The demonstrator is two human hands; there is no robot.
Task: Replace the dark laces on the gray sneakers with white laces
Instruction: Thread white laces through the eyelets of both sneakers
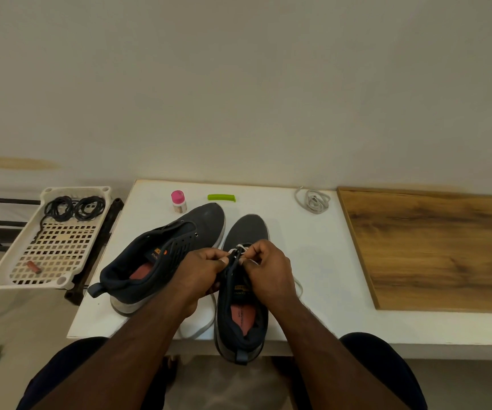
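Currently the right-hand gray sneaker (243, 294) stands on the white table (321, 261), heel over the near edge, with a white lace (240, 247) through its front eyelets. Your left hand (202, 269) and right hand (270, 269) meet over its tongue, fingers curled, each pinching the lace. Loose lace trails down both sides of the shoe. The second sneaker (165, 255) lies tilted just left, unlaced. Two dark laces (74, 208) sit coiled in the perforated tray (52, 250) off the table's left. Pink-capped bottle (178, 201), green clip (221, 197) and a coiled white cable (313, 200) lie at the far edge
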